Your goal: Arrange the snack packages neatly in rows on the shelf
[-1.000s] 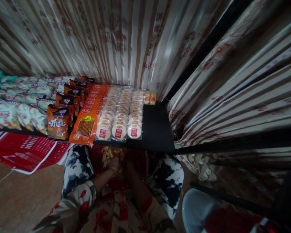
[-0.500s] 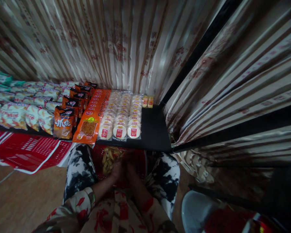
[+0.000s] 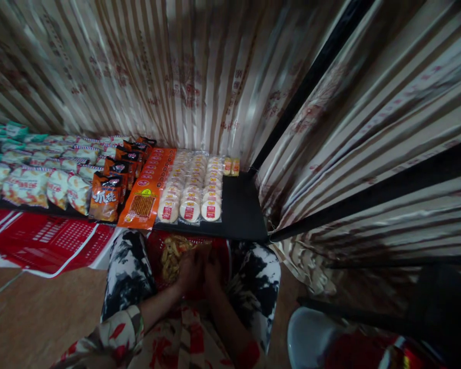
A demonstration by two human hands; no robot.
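My left hand (image 3: 191, 266) and my right hand (image 3: 212, 266) are close together over a red basket (image 3: 228, 261) between my knees. Their fingers are closed around a small yellowish packet (image 3: 203, 248), dimly lit and partly hidden by the hands. Several similar yellowish packets (image 3: 171, 256) lie in the basket, left of my left hand. On the black shelf (image 3: 242, 205) just beyond, two small yellow packets (image 3: 231, 166) stand at the back right, beside rows of round white wrapped crackers (image 3: 189, 209).
Left of the crackers are an orange snack bag (image 3: 141, 205), orange-black bags (image 3: 104, 197) and white snack bags (image 3: 26, 184). A red basket (image 3: 57, 243) sits below the shelf at left. Striped curtains (image 3: 200, 77) and black poles (image 3: 307, 82) enclose the shelf. A white rounded object (image 3: 307, 333) is at lower right.
My hands have risen slightly from lower in the basket, and the yellowish packet at the fingertips shows more clearly. The view has shifted slightly; the shelf goods look the same.
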